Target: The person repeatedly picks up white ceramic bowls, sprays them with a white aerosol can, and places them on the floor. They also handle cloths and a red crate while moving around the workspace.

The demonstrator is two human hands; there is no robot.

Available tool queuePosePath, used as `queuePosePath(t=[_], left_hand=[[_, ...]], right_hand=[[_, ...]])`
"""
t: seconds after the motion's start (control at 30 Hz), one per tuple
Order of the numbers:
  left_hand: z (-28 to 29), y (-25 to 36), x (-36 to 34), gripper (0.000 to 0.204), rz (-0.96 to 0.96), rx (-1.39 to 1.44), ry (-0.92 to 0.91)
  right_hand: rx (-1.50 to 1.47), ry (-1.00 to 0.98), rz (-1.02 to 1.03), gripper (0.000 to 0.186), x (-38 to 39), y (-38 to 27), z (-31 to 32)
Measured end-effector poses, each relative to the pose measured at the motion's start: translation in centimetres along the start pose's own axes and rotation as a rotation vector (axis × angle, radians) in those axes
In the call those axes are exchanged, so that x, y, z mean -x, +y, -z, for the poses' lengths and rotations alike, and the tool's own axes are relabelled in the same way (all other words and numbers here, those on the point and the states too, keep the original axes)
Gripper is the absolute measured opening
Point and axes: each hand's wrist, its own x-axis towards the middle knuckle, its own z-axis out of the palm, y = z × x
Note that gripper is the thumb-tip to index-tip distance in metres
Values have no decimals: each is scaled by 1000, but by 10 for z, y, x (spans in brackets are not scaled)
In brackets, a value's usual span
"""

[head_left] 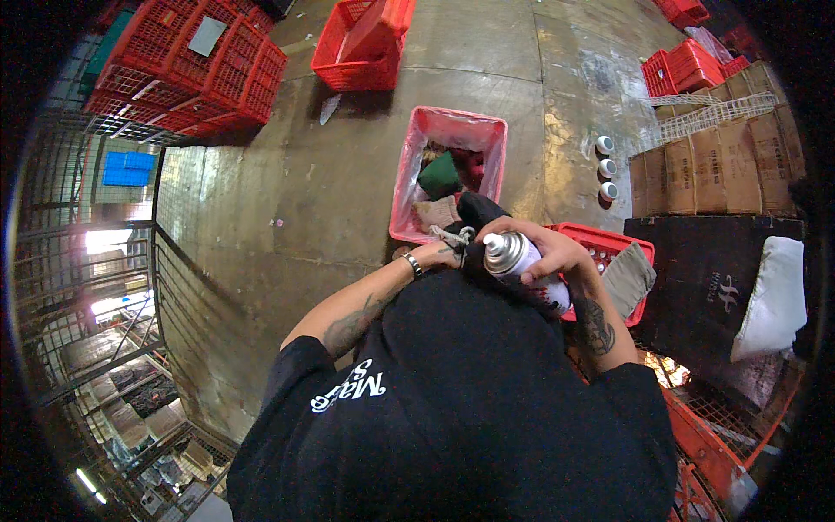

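Note:
In my right hand (561, 252) is a spray can (515, 258) with a white nozzle and silver top. My fingers wrap round its pale printed body, which is held tilted in front of my chest. My left hand (437, 254) is closed at a pale knotted cord (454, 238), beside a black cloth item (477, 211); its fingers are partly hidden. Just beyond my hands stands a red bin (403, 178) lined with clear plastic. Inside it lie a dark green cloth piece (440, 176), a beige knitted piece (437, 211) and dark red fabric.
To my right, a red crate (642, 245) holds small bottles, with a grey-green cloth (630, 280) over it. Three white round-topped containers (606, 168) line the floor near cardboard boxes (709, 170). Red crates (187, 70) are stacked far left; another red crate (358, 74) sits ahead.

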Motion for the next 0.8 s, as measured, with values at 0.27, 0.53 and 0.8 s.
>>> queuePosePath(t=[0.27,0.53,0.8], left_hand=[[-5,-29,17,29,-293,-65,500],[41,-23,46,31,-411,-77,526],[125,-1,61,33,-271,261,-96]], right_hand=[[135,168,-178,97,49,15,23],[-124,283,38,104,33,-18,27],[-320,91,70,101,9,-70,31]])
